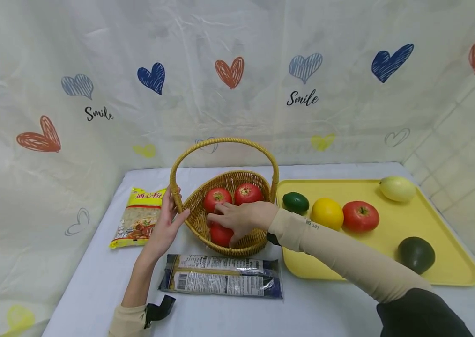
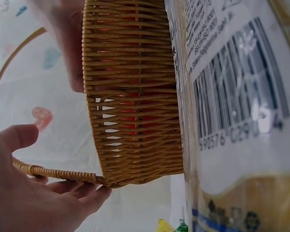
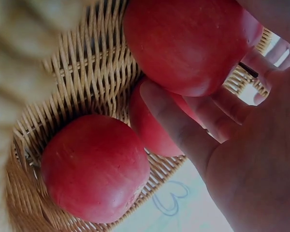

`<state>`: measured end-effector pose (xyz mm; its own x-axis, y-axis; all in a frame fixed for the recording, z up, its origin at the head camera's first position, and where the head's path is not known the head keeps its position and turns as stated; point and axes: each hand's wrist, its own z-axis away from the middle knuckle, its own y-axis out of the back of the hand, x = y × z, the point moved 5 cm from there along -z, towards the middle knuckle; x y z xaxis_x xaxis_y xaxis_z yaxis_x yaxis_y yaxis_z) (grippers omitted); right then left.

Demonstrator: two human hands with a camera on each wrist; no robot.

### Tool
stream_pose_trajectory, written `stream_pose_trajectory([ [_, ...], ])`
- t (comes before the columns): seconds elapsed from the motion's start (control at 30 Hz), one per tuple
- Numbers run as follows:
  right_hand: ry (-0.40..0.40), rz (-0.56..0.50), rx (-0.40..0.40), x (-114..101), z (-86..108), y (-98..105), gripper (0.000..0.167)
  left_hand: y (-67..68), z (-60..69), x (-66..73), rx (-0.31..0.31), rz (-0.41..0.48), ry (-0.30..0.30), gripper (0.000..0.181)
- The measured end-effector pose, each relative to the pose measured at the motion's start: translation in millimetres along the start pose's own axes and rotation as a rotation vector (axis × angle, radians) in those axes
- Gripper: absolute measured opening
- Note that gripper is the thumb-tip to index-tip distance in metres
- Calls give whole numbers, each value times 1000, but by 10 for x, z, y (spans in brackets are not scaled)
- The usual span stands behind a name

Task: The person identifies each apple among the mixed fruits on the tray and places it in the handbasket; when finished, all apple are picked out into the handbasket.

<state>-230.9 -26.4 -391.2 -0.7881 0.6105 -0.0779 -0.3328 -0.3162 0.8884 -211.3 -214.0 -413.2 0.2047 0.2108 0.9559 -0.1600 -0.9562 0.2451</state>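
Observation:
A wicker basket (image 1: 204, 238) holds three red fruits. My right hand (image 1: 243, 217) reaches into it with fingers round the front fruit (image 1: 221, 235); the right wrist view shows this hand (image 3: 256, 154) against that fruit (image 3: 188, 43), with another fruit (image 3: 95, 168) beside it. My left hand (image 1: 166, 229) touches the left base of the upright handle (image 1: 232, 140). In the left wrist view the handle (image 2: 63, 174) crosses in front of that hand's fingers, and the thumb of this hand (image 2: 38, 193) stands apart from it.
On the right, a yellow tray (image 1: 317, 270) holds a green fruit (image 1: 295, 202), a yellow fruit (image 1: 327, 214), a red fruit (image 1: 360, 216), a pale fruit (image 1: 397, 188) and a dark fruit (image 1: 416, 255). A yellow packet (image 1: 138, 217) lies left; a long packet (image 1: 222, 276) lies before the basket.

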Motion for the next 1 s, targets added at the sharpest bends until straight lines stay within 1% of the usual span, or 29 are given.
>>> stream_pose_trajectory([
  [0.17, -3, 27, -16, 5, -1, -45, 75, -4, 19, -15, -1, 1, 10, 83],
  [0.27, -9, 44, -11, 12, 12, -72, 80, -9, 23, -21, -1, -2, 11, 82],
  [0.4, -12, 31, 9, 29, 64, -79, 83, -12, 17, -20, 0, -6, 6, 82],
  [0.5, -3, 1, 38, 64, 137, -64, 82, -7, 2, -5, -1, -11, 4, 81],
  [0.6, 12, -52, 85, 129, 260, -78, 79, -29, -6, -1, -8, 0, 7, 81],
  [0.77, 33, -127, 175, 258, 555, -93, 70, -54, -8, -3, -28, 26, 16, 82],
  [1.0, 41, -142, 292, 384, 864, -142, 60, -20, 0, 2, -11, 28, 28, 82],
])
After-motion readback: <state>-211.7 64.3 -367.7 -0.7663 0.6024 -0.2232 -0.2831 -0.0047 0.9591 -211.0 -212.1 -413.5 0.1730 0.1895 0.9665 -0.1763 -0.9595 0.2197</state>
